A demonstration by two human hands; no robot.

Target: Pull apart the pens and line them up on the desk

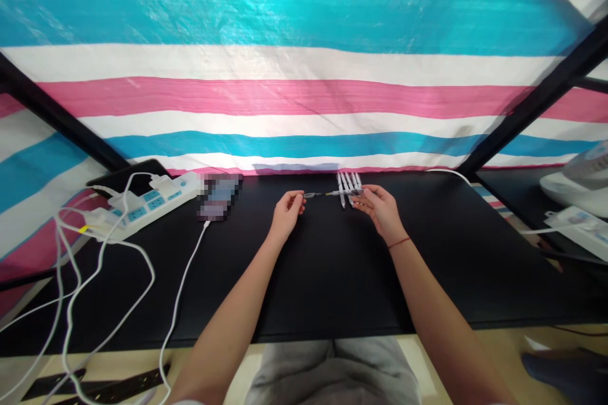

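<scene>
A slim pen (pixel 325 194) is stretched level between my two hands, just above the black desk. My left hand (pixel 287 210) pinches its left end, which looks clear and greyish, with a dark stretch beside it. At the other end, the fingers of my right hand (pixel 380 207) are closed on the pen's paler part. Whether the pen is in one piece I cannot tell. Behind it, several white pens (pixel 342 182) lie side by side near the back edge, partly covered by the held pen and my right fingers.
On the left, a white power strip (pixel 156 199) carries plugs and tangled white cables (pixel 102 253). A phone (pixel 219 197) lies beside it, its cable running over the front edge of the desk (pixel 332 278). Striped sheeting (pixel 304 101) hangs behind. Another power strip (pixel 582 231) stands far right.
</scene>
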